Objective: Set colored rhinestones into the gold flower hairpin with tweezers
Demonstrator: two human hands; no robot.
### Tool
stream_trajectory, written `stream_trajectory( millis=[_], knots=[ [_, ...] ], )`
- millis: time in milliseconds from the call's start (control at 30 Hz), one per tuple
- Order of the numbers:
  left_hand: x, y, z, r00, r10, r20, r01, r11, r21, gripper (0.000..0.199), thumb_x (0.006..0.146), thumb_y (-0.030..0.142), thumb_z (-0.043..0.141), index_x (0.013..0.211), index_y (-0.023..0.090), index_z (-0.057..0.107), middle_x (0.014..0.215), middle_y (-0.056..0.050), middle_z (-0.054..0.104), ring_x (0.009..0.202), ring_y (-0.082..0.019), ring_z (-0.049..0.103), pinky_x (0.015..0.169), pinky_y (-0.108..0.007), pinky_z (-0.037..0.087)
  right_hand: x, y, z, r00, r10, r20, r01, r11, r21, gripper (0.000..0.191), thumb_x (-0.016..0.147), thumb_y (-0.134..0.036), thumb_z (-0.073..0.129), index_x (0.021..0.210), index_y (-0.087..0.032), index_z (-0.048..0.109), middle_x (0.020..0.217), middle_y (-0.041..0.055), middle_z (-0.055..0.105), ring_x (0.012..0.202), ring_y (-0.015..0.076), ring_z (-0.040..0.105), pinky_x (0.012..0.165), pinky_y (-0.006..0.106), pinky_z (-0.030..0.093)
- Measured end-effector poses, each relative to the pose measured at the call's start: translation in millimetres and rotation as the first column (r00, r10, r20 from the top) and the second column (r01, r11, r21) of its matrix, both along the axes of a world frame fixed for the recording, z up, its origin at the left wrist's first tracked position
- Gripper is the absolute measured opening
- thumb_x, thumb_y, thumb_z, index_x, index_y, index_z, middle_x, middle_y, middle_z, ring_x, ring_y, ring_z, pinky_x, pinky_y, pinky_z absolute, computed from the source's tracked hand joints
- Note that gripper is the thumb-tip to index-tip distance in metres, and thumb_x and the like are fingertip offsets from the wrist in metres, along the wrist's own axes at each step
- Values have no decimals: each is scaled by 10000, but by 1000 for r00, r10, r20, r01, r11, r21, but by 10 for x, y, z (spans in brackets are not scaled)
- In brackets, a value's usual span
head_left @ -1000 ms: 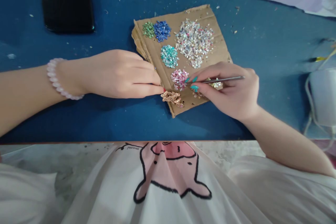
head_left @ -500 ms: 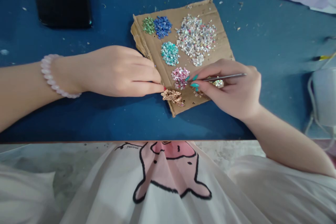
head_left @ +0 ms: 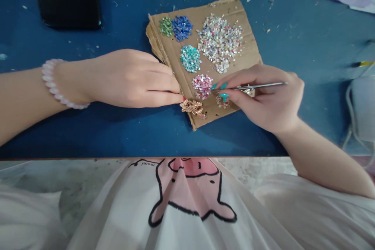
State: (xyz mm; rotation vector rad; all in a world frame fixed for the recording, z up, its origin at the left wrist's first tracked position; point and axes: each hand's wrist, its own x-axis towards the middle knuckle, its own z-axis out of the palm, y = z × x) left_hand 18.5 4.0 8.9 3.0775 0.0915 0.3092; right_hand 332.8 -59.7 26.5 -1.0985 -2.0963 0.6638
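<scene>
Rose-gold ornament [head_left: 191, 106]: a small cluster of shiny, petal-like shapes with pinkish pieces at its lower right end. It sits over the near left corner of a cardboard sheet [head_left: 249, 47], towards the desk's near edge; whether it lies on the sheet or is held just above it, I cannot tell.

Readable writing is on the white shirt [head_left: 102, 211], just below the near edge of the desk [head_left: 123, 136]: small letters, upside down from this view, that seem to say "momi", next to a black-outlined pink animal print.

The left hand [head_left: 137, 80], a beaded bracelet [head_left: 51, 82] at its wrist, has its fingers close together and meets the ornament at the fingertips, where a small spot of red shows. The thumb is hidden, so I cannot tell whether it pinches the piece.

The right hand [head_left: 269, 99], with turquoise nails, pinches a thin metal tool [head_left: 263, 86] between thumb and fingers; the tool's tip is at the right side of the pink chips [head_left: 202, 85].

Farther from the desk's near edge, the cardboard bears turquoise chips [head_left: 190, 58], blue chips [head_left: 182, 28], green chips [head_left: 166, 26] and a broad silvery heap [head_left: 219, 41]. Copper-coloured chips [head_left: 223, 102] lie beside the right thumb.
</scene>
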Motion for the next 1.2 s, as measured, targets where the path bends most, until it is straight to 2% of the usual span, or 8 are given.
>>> stream_trajectory(
  millis=[100, 167, 367, 467, 600, 733, 867, 1200],
  knots=[
    [14, -10, 20, 987, 87, -132, -97, 993, -69, 783, 1182, 361, -29, 1485, 338, 693, 1205, -2, 822, 1268, -190, 778, 986, -410, 685, 54, 19, -9, 998, 58, -33, -55, 996, 63, 98, 937, -190, 837, 893, -259, 784, 890, -30, 847, 775, 162, 818, 691, 284, 658],
    [16, -12, 24, 985, 90, -147, -104, 990, -92, 801, 1179, 378, -50, 1490, 350, 688, 1242, 3, 818, 1304, -190, 767, 1035, -423, 676, 93, 31, 2, 994, 108, -22, -106, 991, 82, 133, 921, -143, 842, 889, -257, 782, 910, -16, 859, 802, 175, 832, 699, 289, 662],
    [-31, 6, -16, 997, -23, 76, 22, 1000, 17, 549, 1185, 228, 242, 1428, 309, 728, 1338, 2, 810, 1276, -215, 787, 997, -371, 694, 178, 96, 56, 950, 311, 23, -311, 940, 140, 164, 921, -116, 834, 916, -274, 793, 891, -7, 857, 811, 201, 839, 707, 321, 675],
    [-48, 7, -21, 991, -39, 130, 41, 999, -14, 490, 1172, 205, 322, 1441, 317, 717, 1357, 16, 803, 1323, -206, 763, 1075, -377, 667, 209, 126, 84, 931, 361, 47, -364, 924, 120, 181, 933, -121, 821, 948, -301, 804, 888, -22, 852, 779, 190, 824, 689, 325, 663],
    [-60, -1, -11, 996, 19, 87, -7, 991, -137, 506, 1188, 256, 298, 1502, 392, 671, 1406, 55, 782, 1414, -188, 704, 1220, -417, 584, 250, 138, 108, 920, 383, 86, -389, 918, 76, 196, 950, -126, 808, 1002, -316, 807, 901, -17, 850, 765, 186, 811, 683, 333, 647],
    [-47, 0, -12, 999, 53, -5, -53, 991, -119, 593, 1201, 305, 174, 1497, 382, 682, 1390, 37, 789, 1391, -226, 721, 1164, -450, 626, 278, 148, 112, 912, 394, 111, -403, 913, 65, 214, 946, -123, 814, 1035, -317, 811, 939, -14, 857, 830, 194, 830, 733, 326, 663],
    [-25, 2, -9, 998, 57, -13, -58, 993, -103, 630, 1202, 314, 140, 1465, 364, 710, 1352, 27, 802, 1344, -248, 751, 1086, -466, 669, 297, 165, 111, 914, 392, 102, -400, 914, 70, 243, 931, -95, 817, 1040, -312, 823, 979, -17, 865, 883, 198, 840, 776, 319, 669],
    [-67, -3, -7, 995, 91, -28, -94, 980, -176, 607, 1197, 342, 156, 1491, 390, 684, 1407, 52, 775, 1426, -239, 694, 1216, -488, 579, 293, 121, 159, 931, 322, 174, -340, 936, 87, 140, 960, -168, 797, 965, -303, 765, 857, -25, 825, 728, 197, 786, 646, 369, 606]
  ],
)
